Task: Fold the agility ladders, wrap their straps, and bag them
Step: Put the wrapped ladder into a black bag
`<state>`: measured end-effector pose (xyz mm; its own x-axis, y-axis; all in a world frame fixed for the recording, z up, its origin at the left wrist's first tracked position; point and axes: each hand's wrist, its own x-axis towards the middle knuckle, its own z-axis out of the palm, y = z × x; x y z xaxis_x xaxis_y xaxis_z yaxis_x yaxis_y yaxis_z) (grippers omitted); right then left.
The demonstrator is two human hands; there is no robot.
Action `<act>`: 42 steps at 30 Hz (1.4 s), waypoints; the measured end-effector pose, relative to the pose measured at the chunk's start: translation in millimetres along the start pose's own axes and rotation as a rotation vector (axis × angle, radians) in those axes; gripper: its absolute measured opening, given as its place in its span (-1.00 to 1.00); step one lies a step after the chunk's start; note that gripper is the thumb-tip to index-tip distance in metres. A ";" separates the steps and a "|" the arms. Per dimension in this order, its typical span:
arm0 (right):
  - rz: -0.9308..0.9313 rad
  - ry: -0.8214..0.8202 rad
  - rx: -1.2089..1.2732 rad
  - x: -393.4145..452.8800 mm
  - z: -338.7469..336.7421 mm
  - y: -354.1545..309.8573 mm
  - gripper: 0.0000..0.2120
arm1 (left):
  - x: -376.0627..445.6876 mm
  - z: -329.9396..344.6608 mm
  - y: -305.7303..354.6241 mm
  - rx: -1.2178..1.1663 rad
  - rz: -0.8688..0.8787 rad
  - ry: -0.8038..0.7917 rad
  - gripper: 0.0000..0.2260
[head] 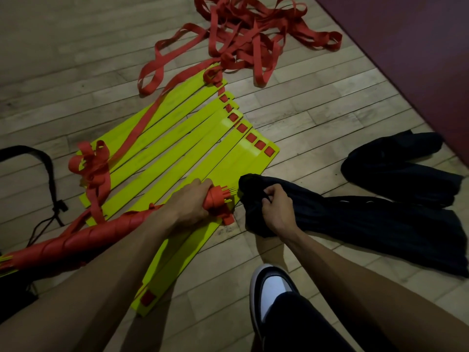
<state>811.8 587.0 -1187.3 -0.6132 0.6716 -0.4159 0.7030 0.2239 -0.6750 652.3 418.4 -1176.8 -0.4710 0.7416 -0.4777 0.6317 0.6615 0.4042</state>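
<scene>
Ladder bundle: a stack of yellow plastic rungs wound tightly in red webbing strap (83,237) lies slanting across the near left of the floor, its right end raised at the bag's mouth, its left end running out of frame.
Left hand: the left hand (189,201) is curled round the bundle just short of its right end, fingers wrapped over the top.
Right hand: the right hand (275,205) pinches a fold of the black fabric drawstring bag (368,224), fingers bunched in the cloth at its left edge; the bag lies flat, stretching to the right.
Second ladder: flat yellow plastic rungs (177,148) lie fanned out under the left hand, with a loose red strap tangle (251,39) piled at the far side.
Other bag: a second dark cloth bag (396,163) lies crumpled to the far right.
Risks: the bag mouth looks barely open, so the protruding rung tips could snag the cloth; the winding may loosen if the grip slides; loose strap nearby could get dragged along.
Writing: no brand, label or lettering is legible anywhere.
</scene>
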 end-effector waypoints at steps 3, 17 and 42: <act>0.064 -0.048 0.101 -0.9 -5.0 0.4 -0.69 | 1.4 -2.6 1.2 0.034 0.015 -0.013 -0.42; -0.184 0.069 0.048 -1.6 2.0 -9.7 -0.92 | 12.4 0.3 24.6 -0.024 0.170 -0.057 -0.26; -0.326 0.043 0.037 -14.7 0.3 -16.7 -0.80 | 4.5 22.1 28.6 0.171 0.093 0.217 -0.13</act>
<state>809.0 573.2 -1170.2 -0.7875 0.5982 -0.1484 0.4580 0.4069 -0.7904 681.8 438.2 -1184.7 -0.5153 0.8168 -0.2594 0.7641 0.5750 0.2924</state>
